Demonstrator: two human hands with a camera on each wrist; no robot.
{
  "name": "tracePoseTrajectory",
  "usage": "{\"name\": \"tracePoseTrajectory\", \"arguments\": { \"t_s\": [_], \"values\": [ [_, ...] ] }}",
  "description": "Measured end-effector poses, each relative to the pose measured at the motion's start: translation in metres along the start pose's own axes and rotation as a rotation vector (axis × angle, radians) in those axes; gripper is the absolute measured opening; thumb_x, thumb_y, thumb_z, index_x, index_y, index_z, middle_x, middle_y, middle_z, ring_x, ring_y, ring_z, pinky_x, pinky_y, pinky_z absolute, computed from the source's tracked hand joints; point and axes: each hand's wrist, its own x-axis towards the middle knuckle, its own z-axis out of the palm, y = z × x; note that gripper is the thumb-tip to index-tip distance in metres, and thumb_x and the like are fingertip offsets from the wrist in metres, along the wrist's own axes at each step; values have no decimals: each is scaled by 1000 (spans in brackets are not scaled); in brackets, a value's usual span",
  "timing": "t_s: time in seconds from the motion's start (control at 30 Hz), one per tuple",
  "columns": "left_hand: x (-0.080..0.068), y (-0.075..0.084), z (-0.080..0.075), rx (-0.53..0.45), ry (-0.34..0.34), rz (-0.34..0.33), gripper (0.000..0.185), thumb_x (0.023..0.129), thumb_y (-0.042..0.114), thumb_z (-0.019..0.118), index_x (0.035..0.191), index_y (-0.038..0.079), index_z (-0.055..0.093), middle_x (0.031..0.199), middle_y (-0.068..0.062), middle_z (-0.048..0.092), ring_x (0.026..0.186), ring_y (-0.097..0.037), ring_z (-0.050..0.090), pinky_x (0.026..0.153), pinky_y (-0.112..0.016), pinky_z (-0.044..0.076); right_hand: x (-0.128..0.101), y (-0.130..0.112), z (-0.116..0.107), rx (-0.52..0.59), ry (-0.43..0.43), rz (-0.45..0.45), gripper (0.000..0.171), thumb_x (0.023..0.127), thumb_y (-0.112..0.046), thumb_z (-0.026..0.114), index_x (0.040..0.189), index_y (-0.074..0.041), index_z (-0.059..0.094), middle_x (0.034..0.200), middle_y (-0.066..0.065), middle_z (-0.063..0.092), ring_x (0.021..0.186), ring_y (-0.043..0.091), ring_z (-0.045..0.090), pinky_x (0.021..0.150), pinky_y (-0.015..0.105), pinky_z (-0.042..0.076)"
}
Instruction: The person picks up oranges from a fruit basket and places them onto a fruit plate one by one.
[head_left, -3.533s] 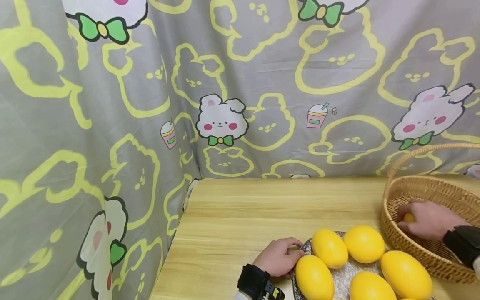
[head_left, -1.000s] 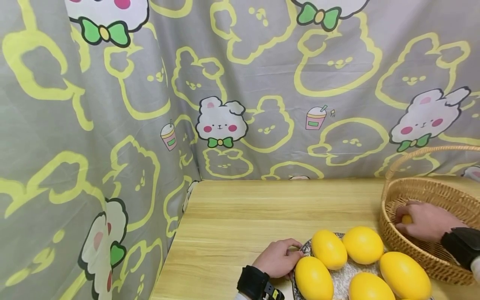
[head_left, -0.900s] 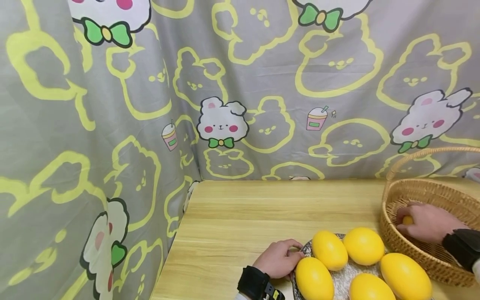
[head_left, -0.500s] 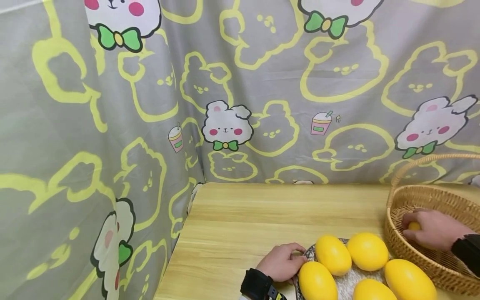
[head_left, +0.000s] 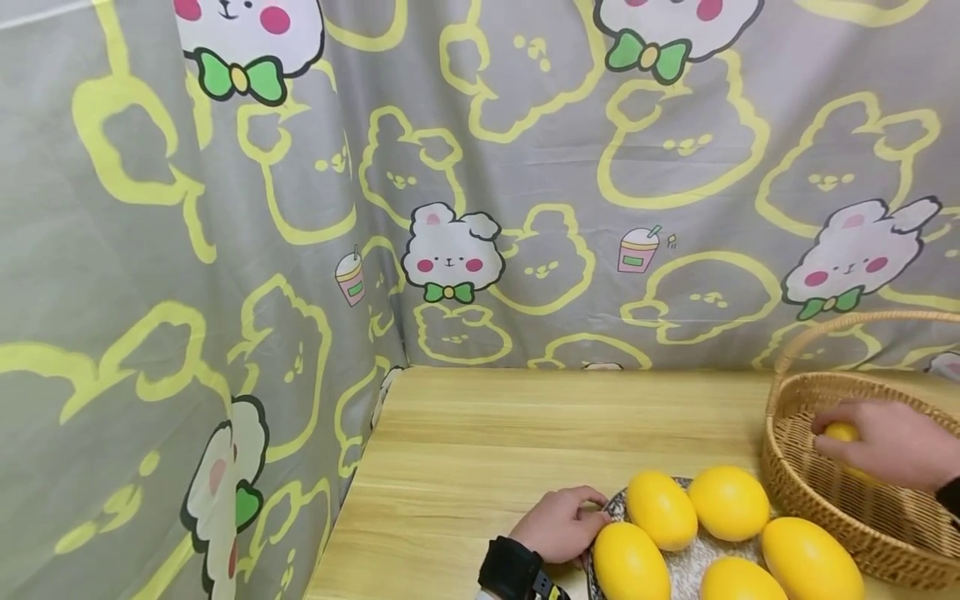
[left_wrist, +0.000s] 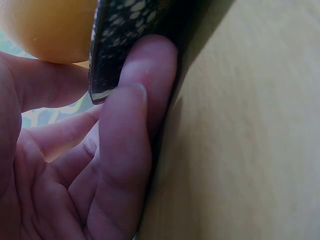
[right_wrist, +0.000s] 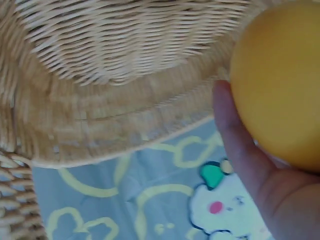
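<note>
At the far left hung a grey cloth curtain printed with yellow bear outlines and white bunnies (head_left: 225, 250), and it continued behind the light wooden table (head_left: 525, 417).

The left hand (head_left: 558, 525) lay on the table at the left edge of the dark speckled plate (head_left: 678, 562). In the left wrist view its fingers (left_wrist: 125, 145) were curled around the plate rim (left_wrist: 107, 55) — fingertips under the edge, thumb side above — so this hand was gripping the plate. One of the fruits was visible just over the rim in that view.

On the plate lay five smooth yellow egg-shaped fruits. The nearest to the left hand (head_left: 630, 562) was almost touching its fingers; another one (head_left: 662, 510) lay just behind it, a rounder one (head_left: 729, 502) was beside that, and two more (head_left: 812, 558) (head_left: 742, 579) were at the right and the front of the plate, the front one cut off by the picture edge.

To the right of the plate stood the round woven wicker basket with a hoop handle (head_left: 795, 475), very near to the plate. The right hand (head_left: 888, 442) was inside the basket, above its floor, with fingers and thumb closed around a sixth yellow fruit (head_left: 842, 432) — only a small part of it showed between the fingers in the head view. In the right wrist view this fruit (right_wrist: 280, 85) sat in the palm, with the basket wall (right_wrist: 115, 70) close behind it.
</note>
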Motion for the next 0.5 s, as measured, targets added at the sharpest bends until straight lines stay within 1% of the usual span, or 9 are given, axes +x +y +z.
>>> {"name": "tracePoseTrajectory", "arguments": {
  "t_s": [0.07,0.1,0.13,0.2,0.3,0.33,0.4,0.47,0.5],
  "values": [
    [0,0,0,1,-1,0,23,102,37,61,120,26,72,54,8,55,40,-6,49,43,-22,44,-5,-7,-9,-13,32,-6,16,94,-28,72,97,-13,76,95,9,75,74,20,64,65,45,54],
    [0,0,0,2,-2,-1,23,102,37,61,120,26,72,54,8,55,41,-6,49,43,-22,44,-8,-10,-13,-20,45,-9,16,93,-29,73,97,-14,76,95,10,75,75,21,64,65,45,54],
    [1,0,1,4,-5,-1,23,102,37,61,120,26,72,55,8,56,41,-6,49,44,-22,44,-11,-14,-16,-25,55,-6,16,92,-29,74,97,-13,76,97,12,75,75,22,64,64,43,52],
    [1,0,1,0,-13,-5,23,103,37,61,121,27,72,56,7,56,42,-7,50,44,-22,44,-17,-20,-21,-37,95,-8,17,90,-30,77,96,-13,76,102,18,75,80,30,68,66,48,54],
    [1,0,1,0,-19,-11,23,103,37,61,121,27,71,56,7,57,42,-8,50,44,-22,44,-27,-29,-25,-38,147,-6,16,86,-30,80,95,-17,77,107,23,73,83,35,68,65,49,53],
    [1,0,2,1,-18,-12,23,103,37,61,121,26,71,56,7,57,43,-8,50,44,-22,44,-30,-33,-26,-40,154,-4,17,86,-30,81,96,-18,77,109,24,72,82,34,68,65,46,53],
    [0,0,2,3,-13,-15,22,102,36,62,120,26,72,56,7,57,42,-8,51,43,-22,44,-34,-40,-30,-29,166,-19,17,86,-30,82,98,-19,76,111,24,72,83,35,68,66,48,53],
    [0,1,2,4,-8,-14,22,102,36,62,119,26,72,56,7,57,42,-7,51,43,-22,44,-38,-47,-30,-21,191,-45,17,84,-28,83,98,-21,76,111,20,73,84,33,69,68,51,55],
    [-1,1,2,3,-7,-14,22,102,36,62,119,26,72,56,7,57,42,-7,51,43,-22,44,-41,-51,-30,-19,201,-61,17,83,-27,84,97,-22,76,111,17,73,83,30,69,68,50,56]
  ]
}}
